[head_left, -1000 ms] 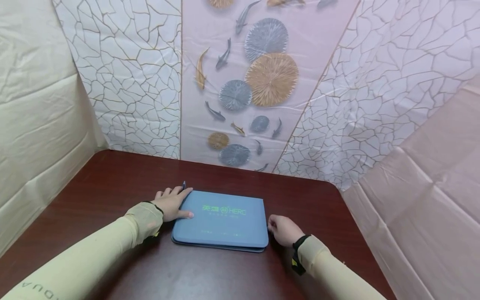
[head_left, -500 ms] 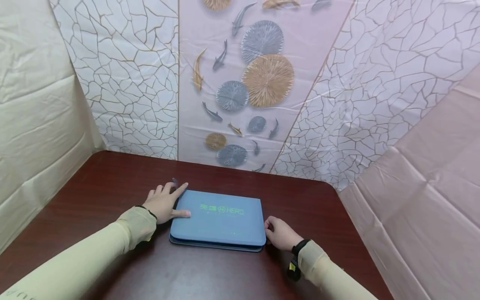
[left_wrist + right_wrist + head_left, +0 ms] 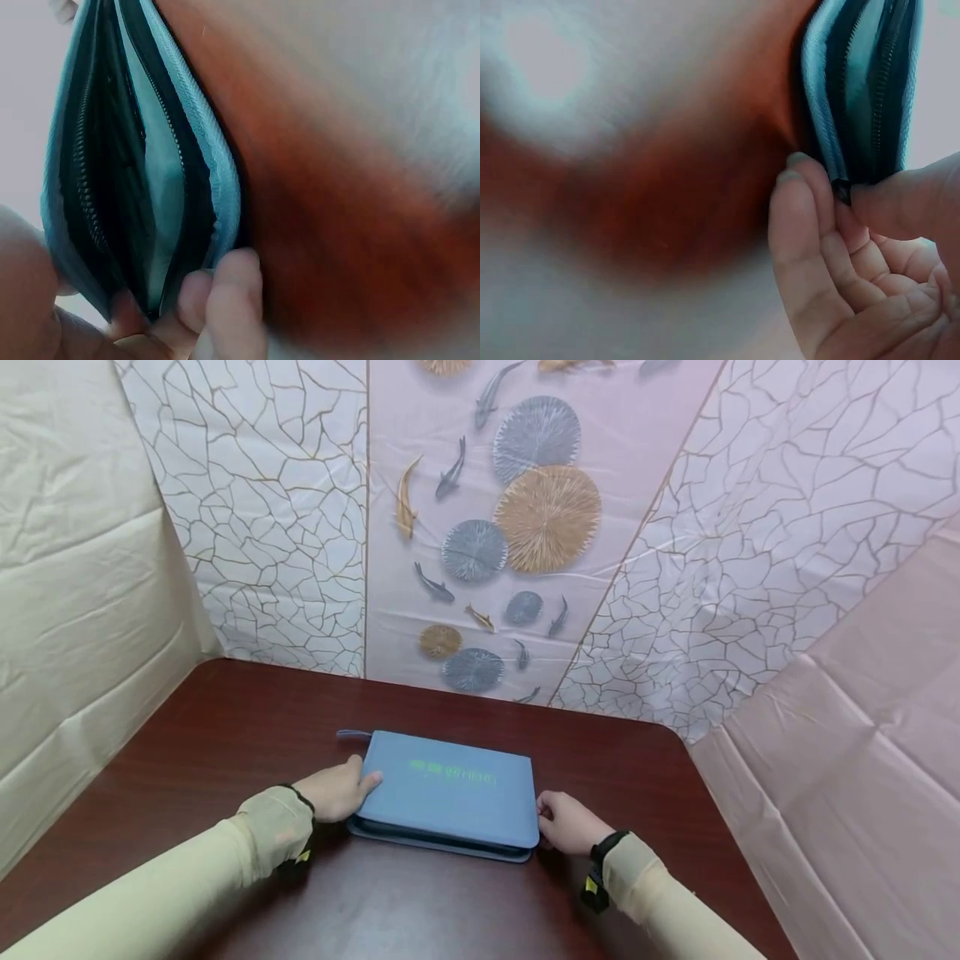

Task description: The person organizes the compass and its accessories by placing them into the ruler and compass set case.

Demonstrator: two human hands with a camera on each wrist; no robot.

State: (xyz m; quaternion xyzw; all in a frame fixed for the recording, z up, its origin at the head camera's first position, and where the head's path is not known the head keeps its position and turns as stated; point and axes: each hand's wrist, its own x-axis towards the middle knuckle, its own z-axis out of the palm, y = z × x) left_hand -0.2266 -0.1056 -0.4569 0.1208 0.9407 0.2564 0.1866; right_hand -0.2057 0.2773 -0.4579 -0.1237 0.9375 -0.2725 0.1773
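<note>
A flat blue zipper case with green lettering lies on the table, its near side gaping. My left hand grips the case's near left corner, thumb on the top cover and fingers underneath. In the left wrist view, zipper teeth line both lips of the opening, and a pale layer shows inside. At the right side, my right hand pinches the edge between thumb and fingers. A small dark zipper slider sits at those fingertips, where the two lips meet.
A thin blue strap sticks out from the case's far left corner. The dark red-brown table has cloth hangings behind it and cloth walls at both sides.
My left hand has slid from the far left edge toward the near left corner, uncovering the strap. The near opening gapes wider. My right hand stays at the right edge.
</note>
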